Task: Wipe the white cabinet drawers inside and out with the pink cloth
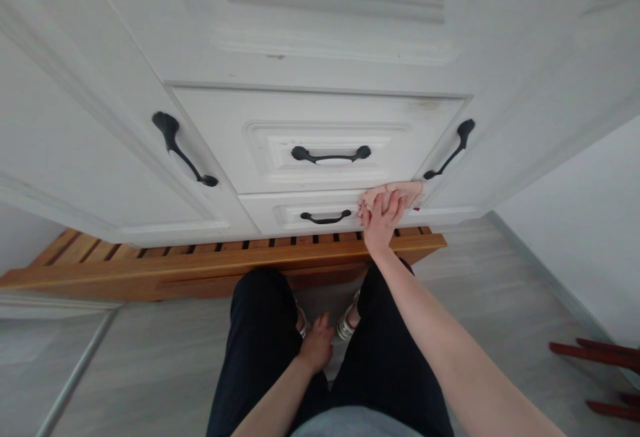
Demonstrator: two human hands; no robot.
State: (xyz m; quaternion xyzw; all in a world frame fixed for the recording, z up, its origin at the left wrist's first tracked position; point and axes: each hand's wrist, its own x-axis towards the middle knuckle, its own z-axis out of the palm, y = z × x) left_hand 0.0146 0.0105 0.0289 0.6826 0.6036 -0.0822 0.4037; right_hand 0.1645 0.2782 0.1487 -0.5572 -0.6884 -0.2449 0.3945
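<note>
My right hand (381, 225) presses a pink cloth (407, 191) against the right end of the low white drawer (265, 211), its fingers bent over the fabric. The cloth lies bunched near the drawer's right edge, partly under my fingers. A dark curved handle (325, 217) sits on this drawer, just left of the hand. Between my knees hangs my left hand (319, 343), fingers loosely stretched and holding nothing.
The white cabinet has another drawer above with a dark handle (331, 155), and side doors with handles (184, 150) (450, 149). It stands on a slatted wooden bench (210, 265). Dark red wooden legs (595, 355) are at the lower right, near a white wall.
</note>
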